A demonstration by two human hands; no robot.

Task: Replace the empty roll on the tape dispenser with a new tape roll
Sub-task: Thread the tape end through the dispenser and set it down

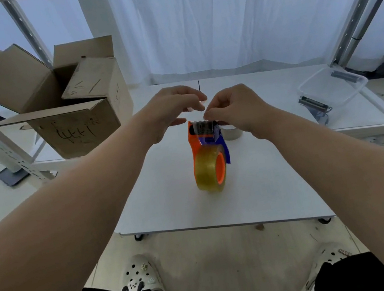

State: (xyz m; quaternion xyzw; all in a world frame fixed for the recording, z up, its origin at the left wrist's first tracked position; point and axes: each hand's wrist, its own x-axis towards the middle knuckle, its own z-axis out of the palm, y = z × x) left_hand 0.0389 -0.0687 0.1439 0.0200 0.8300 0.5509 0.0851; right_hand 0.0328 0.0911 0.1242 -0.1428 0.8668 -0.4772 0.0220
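Observation:
An orange and blue tape dispenser (195, 142) stands on the white table (169, 200), its toothed blade pointing away from me. A full roll of clear yellowish tape (206, 169) sits on its orange hub at the near end. Just above the blade, my left hand (172, 109) and my right hand (238, 109) meet, each pinching the loose end of the clear tape (201, 107) between thumb and fingertips. An empty grey tape core (232, 133) lies on the table right of the dispenser, partly hidden by my right hand.
An open cardboard box (74, 114) stands at the table's left rear. A clear plastic bin (331, 87) with metal parts sits on a low shelf to the right. White metal shelf posts flank both sides. My feet are under the table's near edge.

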